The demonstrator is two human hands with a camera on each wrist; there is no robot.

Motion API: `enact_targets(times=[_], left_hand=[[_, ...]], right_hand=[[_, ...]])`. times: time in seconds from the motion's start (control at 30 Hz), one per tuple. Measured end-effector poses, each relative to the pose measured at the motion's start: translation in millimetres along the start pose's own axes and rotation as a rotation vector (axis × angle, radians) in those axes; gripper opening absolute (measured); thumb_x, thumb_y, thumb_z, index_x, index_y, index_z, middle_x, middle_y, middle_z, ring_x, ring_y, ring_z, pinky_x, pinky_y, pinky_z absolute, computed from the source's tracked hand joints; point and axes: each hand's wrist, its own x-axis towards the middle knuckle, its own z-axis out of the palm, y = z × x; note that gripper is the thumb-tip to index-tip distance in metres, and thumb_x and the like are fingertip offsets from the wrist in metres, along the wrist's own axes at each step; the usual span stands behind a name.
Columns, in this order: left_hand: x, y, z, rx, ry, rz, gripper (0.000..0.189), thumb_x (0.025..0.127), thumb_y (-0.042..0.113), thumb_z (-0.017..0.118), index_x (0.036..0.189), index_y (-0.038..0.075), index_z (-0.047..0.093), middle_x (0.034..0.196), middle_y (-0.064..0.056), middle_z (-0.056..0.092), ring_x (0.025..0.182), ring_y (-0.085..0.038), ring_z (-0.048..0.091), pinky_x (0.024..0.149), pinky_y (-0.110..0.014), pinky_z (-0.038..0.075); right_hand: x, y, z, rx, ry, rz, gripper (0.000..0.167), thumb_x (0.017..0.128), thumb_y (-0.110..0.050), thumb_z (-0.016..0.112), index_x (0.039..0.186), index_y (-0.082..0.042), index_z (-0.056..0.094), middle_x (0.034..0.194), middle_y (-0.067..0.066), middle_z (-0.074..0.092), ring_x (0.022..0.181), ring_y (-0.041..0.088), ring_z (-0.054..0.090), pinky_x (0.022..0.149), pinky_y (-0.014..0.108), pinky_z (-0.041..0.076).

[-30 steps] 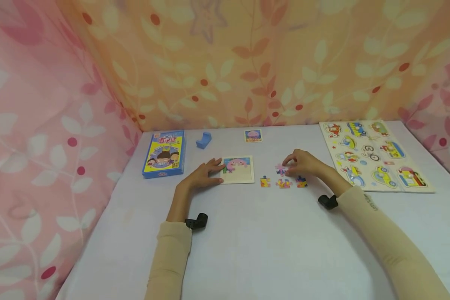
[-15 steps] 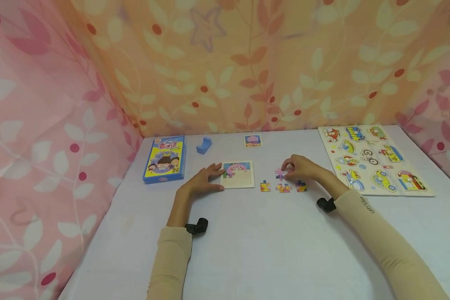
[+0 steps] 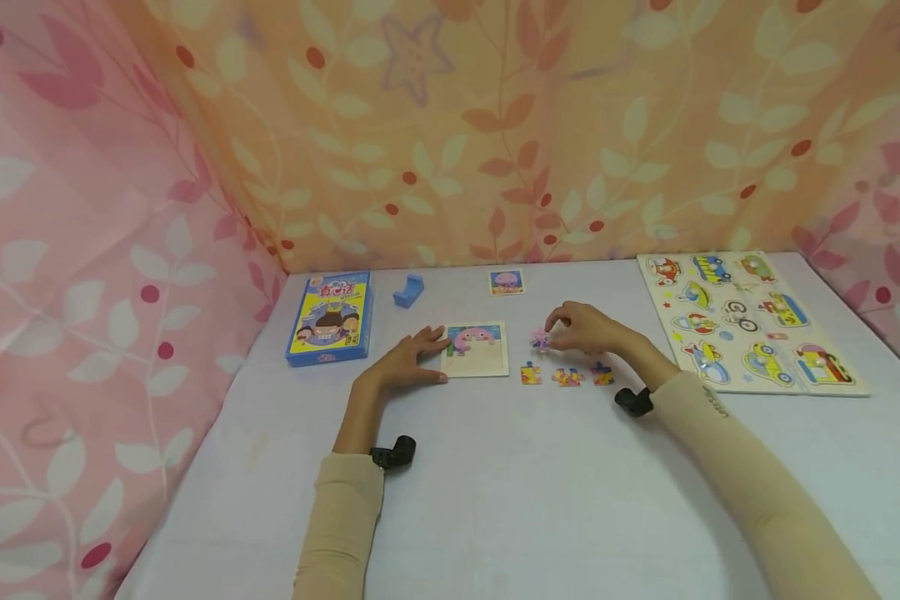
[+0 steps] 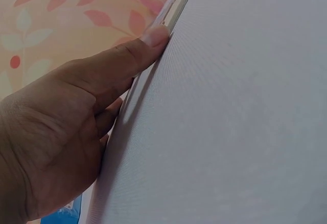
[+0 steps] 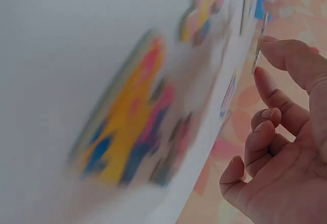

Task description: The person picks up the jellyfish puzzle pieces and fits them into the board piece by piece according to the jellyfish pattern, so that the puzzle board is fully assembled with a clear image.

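Observation:
My right hand (image 3: 588, 327) pinches a pink and purple jigsaw piece (image 3: 540, 340) between thumb and forefinger; in the right wrist view the piece (image 5: 260, 48) shows edge-on, off the table. At the left edge of a square puzzle tray (image 3: 508, 358), my left hand (image 3: 405, 360) rests with spread, fairly straight fingers, and its thumb (image 4: 153, 36) touches the rim. Joined pieces with a pink octopus (image 3: 472, 335) fill the tray's upper part; its lower part is bare. Between tray and right hand lie a yellow piece (image 3: 530, 374), a pink-yellow piece (image 3: 568, 377) and a dark blue-yellow piece (image 3: 602, 374).
A blue and yellow card box (image 3: 330, 321) lies at the left, beside a small blue plastic block (image 3: 408, 291). Behind the tray is a small octopus picture card (image 3: 506, 282). A large vehicle puzzle board (image 3: 750, 321) lies at the right. Patterned curtains (image 3: 450, 133) surround the table.
My right hand has lifted the pink and purple piece from its place among the loose pieces and moved left with it towards the tray. The left hand stays at the tray.

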Motion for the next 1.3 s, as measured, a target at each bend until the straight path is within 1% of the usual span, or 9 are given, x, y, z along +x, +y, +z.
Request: enact_targets(times=[0.17, 0.27, 0.37, 0.47, 0.63, 0.77, 0.97, 1.17, 1.3], left_hand=[[-1.0, 0.7, -1.5, -0.019, 0.005, 0.016, 0.072, 0.076, 0.040, 0.073, 0.138, 0.025, 0.041, 0.153, 0.005, 0.022, 0.144, -0.019, 0.006, 0.116, -0.046, 0.003], [-1.1, 1.1, -1.2, -0.022, 0.006, 0.020, 0.072, 0.076, 0.039, 0.073, 0.138, 0.023, 0.041, 0.153, 0.004, 0.022, 0.144, -0.020, 0.006, 0.116, -0.046, 0.003], [-0.4, 0.8, -0.4, -0.009, -0.005, 0.019, 0.072, 0.076, 0.040, 0.072, 0.139, 0.024, 0.040, 0.153, 0.005, 0.021, 0.144, -0.019, 0.006, 0.116, -0.045, 0.003], [0.2, 0.2, -0.2, -0.002, -0.012, 0.024, 0.073, 0.076, 0.041, 0.071, 0.139, 0.024, 0.039, 0.153, 0.005, 0.021, 0.144, -0.020, 0.006, 0.116, -0.047, 0.004], [-0.2, -0.4, -1.5, -0.001, -0.004, 0.023, 0.073, 0.076, 0.042, 0.071, 0.139, 0.025, 0.040, 0.153, 0.005, 0.021, 0.144, -0.021, 0.006, 0.115, -0.050, 0.005], [-1.1, 0.3, -3.2, -0.009, -0.005, 0.029, 0.073, 0.076, 0.041, 0.071, 0.139, 0.024, 0.040, 0.153, 0.004, 0.021, 0.144, -0.022, 0.006, 0.115, -0.050, 0.004], [-0.2, 0.7, -3.7, 0.003, -0.005, 0.048, 0.072, 0.077, 0.040, 0.071, 0.139, 0.023, 0.040, 0.153, 0.003, 0.022, 0.144, -0.023, 0.007, 0.116, -0.049, 0.004], [0.1, 0.3, -3.8, 0.001, -0.004, 0.051, 0.072, 0.077, 0.040, 0.071, 0.139, 0.022, 0.040, 0.153, 0.002, 0.023, 0.144, -0.023, 0.008, 0.116, -0.049, 0.004], [-0.4, 0.4, -4.7, 0.010, -0.011, 0.044, 0.071, 0.078, 0.042, 0.070, 0.139, 0.023, 0.040, 0.153, 0.003, 0.022, 0.144, -0.021, 0.007, 0.116, -0.048, 0.004]], right_hand=[[19.7, -22.8, 11.0, 0.024, 0.000, -0.059, 0.025, 0.079, -0.022, 0.068, 0.101, -0.010, 0.064, 0.091, 0.009, 0.052, 0.088, 0.024, 0.045, 0.076, 0.034, 0.038], [30.8, -34.5, 21.2, 0.034, 0.004, -0.063, 0.025, 0.079, -0.022, 0.068, 0.100, -0.009, 0.063, 0.090, 0.009, 0.050, 0.086, 0.023, 0.044, 0.074, 0.033, 0.037], [39.2, -44.6, 31.2, 0.037, -0.004, -0.039, 0.026, 0.078, -0.021, 0.068, 0.100, -0.009, 0.063, 0.090, 0.008, 0.050, 0.084, 0.022, 0.043, 0.071, 0.031, 0.035], [45.5, -53.1, 39.3, 0.004, -0.018, -0.025, 0.027, 0.077, -0.022, 0.070, 0.100, -0.009, 0.064, 0.090, 0.007, 0.051, 0.082, 0.020, 0.043, 0.071, 0.030, 0.034], [52.8, -65.8, 47.5, -0.057, -0.024, -0.061, 0.027, 0.077, -0.021, 0.071, 0.100, -0.009, 0.065, 0.091, 0.007, 0.057, 0.082, 0.020, 0.046, 0.073, 0.035, 0.036], [57.9, -70.9, 52.0, -0.082, -0.019, -0.069, 0.026, 0.077, -0.022, 0.071, 0.099, -0.009, 0.065, 0.088, 0.004, 0.056, 0.081, 0.020, 0.048, 0.074, 0.036, 0.037], [62.3, -71.4, 55.8, -0.096, -0.004, -0.055, 0.027, 0.078, -0.025, 0.071, 0.101, -0.011, 0.065, 0.088, 0.005, 0.056, 0.081, 0.020, 0.049, 0.069, 0.033, 0.036], [62.6, -76.0, 58.6, -0.103, 0.006, -0.066, 0.038, 0.078, -0.034, 0.072, 0.111, -0.015, 0.068, 0.088, 0.007, 0.053, 0.077, 0.019, 0.043, 0.064, 0.030, 0.029], [63.7, -80.0, 60.6, -0.143, -0.003, -0.057, 0.040, 0.075, -0.038, 0.074, 0.109, -0.018, 0.069, 0.085, 0.006, 0.056, 0.075, 0.018, 0.045, 0.063, 0.030, 0.029]])
